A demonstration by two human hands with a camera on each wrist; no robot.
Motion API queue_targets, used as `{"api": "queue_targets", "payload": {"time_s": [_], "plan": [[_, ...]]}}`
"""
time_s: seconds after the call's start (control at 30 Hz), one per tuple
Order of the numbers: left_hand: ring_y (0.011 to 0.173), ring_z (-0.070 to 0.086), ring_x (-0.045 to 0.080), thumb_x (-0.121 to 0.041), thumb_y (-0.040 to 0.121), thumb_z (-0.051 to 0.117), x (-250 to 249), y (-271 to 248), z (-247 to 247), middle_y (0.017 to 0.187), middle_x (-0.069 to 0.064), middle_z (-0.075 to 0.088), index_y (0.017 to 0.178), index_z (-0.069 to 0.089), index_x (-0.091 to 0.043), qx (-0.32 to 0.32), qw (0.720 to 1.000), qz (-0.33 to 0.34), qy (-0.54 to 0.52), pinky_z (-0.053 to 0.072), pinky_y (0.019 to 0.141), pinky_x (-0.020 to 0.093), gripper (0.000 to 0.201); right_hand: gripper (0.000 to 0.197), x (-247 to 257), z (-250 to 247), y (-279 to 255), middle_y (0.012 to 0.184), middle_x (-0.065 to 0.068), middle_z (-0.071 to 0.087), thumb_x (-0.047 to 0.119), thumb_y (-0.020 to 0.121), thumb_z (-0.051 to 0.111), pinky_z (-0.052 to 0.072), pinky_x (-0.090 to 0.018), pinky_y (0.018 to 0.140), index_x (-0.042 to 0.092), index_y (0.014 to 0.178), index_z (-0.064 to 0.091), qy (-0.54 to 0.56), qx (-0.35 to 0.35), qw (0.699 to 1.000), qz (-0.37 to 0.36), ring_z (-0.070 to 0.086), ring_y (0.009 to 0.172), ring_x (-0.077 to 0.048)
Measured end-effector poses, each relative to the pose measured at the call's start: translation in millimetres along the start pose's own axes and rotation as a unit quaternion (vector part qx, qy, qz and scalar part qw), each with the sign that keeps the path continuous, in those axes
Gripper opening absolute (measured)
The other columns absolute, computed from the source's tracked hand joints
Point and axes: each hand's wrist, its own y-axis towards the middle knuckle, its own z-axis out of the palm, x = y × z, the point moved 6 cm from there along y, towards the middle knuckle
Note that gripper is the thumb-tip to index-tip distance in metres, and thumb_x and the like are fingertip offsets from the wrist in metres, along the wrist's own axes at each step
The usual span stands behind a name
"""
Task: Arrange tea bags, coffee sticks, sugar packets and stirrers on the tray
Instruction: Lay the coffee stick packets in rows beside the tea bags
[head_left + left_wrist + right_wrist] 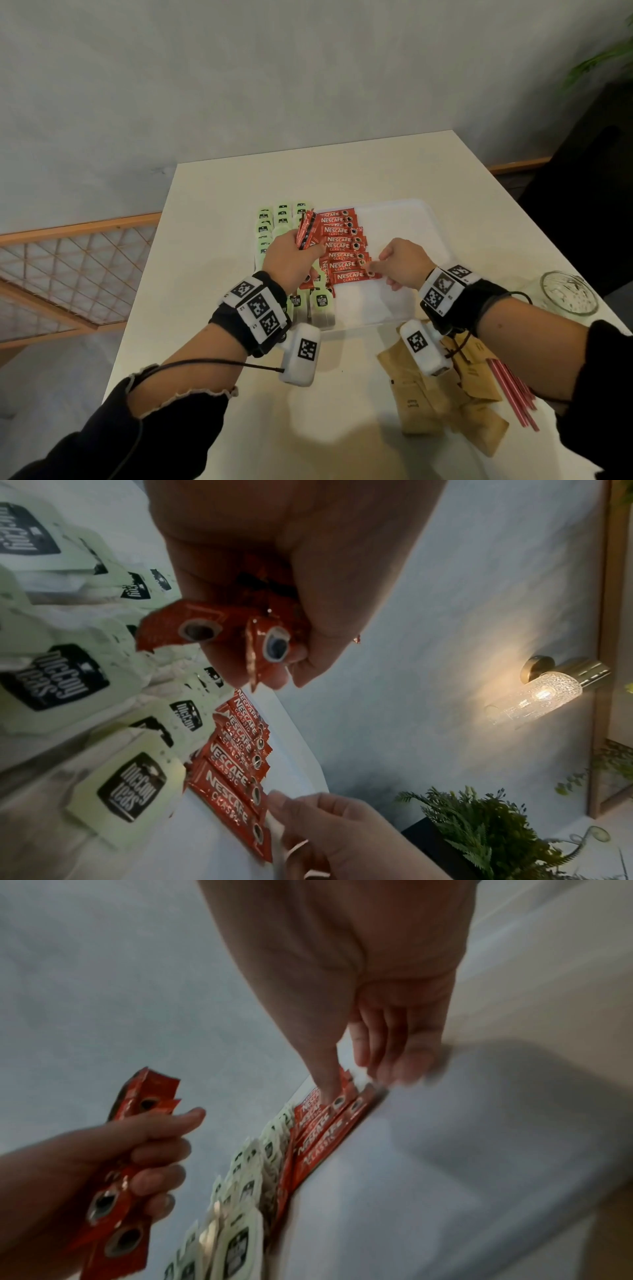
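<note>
A white tray [407,219] lies on the table. Pale green tea bags [274,219] fill its left side. A column of red coffee sticks [342,245] lies beside them, labels up. My left hand [291,260] hovers over the tea bags and grips a bundle of coffee sticks [306,229], seen close in the left wrist view [205,631]. My right hand [380,265] rests straight fingers on the right ends of the lowest sticks [322,1129]; its thumb presses one down. Brown sugar packets [421,397] and red stirrers [513,394] lie on the table in front of the tray, at the right.
A glass jar [570,291] stands near the table's right edge. The tray's right half [445,1177] is bare white. More tea bags [320,305] stand at the tray's front left. A wooden lattice rail [68,274] runs left of the table; a plant [603,61] is far right.
</note>
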Motion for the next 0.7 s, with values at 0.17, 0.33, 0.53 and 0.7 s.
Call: {"api": "queue_targets", "payload": {"time_s": [0.17, 0.33, 0.53, 0.7], "plan": [[0.044, 0.061, 0.01, -0.022, 0.09, 0.064, 5, 2, 1, 0.065, -0.01, 0.06, 0.083, 0.059, -0.021, 0.007, 1.0, -0.001, 0.013, 0.04, 0.04, 0.016, 0.009, 0.023, 26, 8, 0, 0.081, 0.004, 0.066, 0.036, 0.08, 0.076, 0.045, -0.025, 0.066, 0.015, 0.081, 0.066, -0.021, -0.04, 0.995, -0.093, 0.061, 0.075, -0.012], [0.042, 0.06, 0.009, -0.02, 0.089, 0.064, 8, 6, 1, 0.066, -0.006, 0.06, 0.084, 0.058, -0.017, 0.006, 1.0, -0.005, 0.029, 0.041, 0.039, 0.015, 0.008, 0.037, 45, 34, 7, 0.06, -0.005, 0.06, 0.038, 0.081, 0.074, 0.037, -0.022, 0.052, 0.004, 0.068, 0.072, -0.05, 0.033, 0.992, -0.112, 0.049, 0.054, -0.012], [0.042, 0.06, 0.008, -0.019, 0.089, 0.063, 11, 8, 0, 0.066, -0.006, 0.061, 0.086, 0.06, -0.015, 0.012, 0.999, -0.005, 0.031, 0.042, 0.04, 0.014, 0.006, 0.049, 52, 49, 16, 0.044, 0.001, 0.039, 0.046, 0.081, 0.071, 0.028, -0.024, 0.047, 0.011, 0.051, 0.053, -0.095, 0.035, 0.989, -0.11, 0.034, 0.042, -0.013], [0.041, 0.059, 0.007, -0.019, 0.088, 0.063, 13, 11, -2, 0.064, -0.007, 0.06, 0.077, 0.056, -0.02, 0.012, 0.999, -0.005, 0.046, 0.043, 0.041, 0.014, 0.014, 0.043, 55, 54, 19, 0.045, 0.002, 0.044, 0.041, 0.082, 0.071, 0.031, -0.023, 0.046, 0.008, 0.057, 0.06, -0.103, 0.025, 0.989, -0.106, 0.04, 0.044, -0.012]]}}
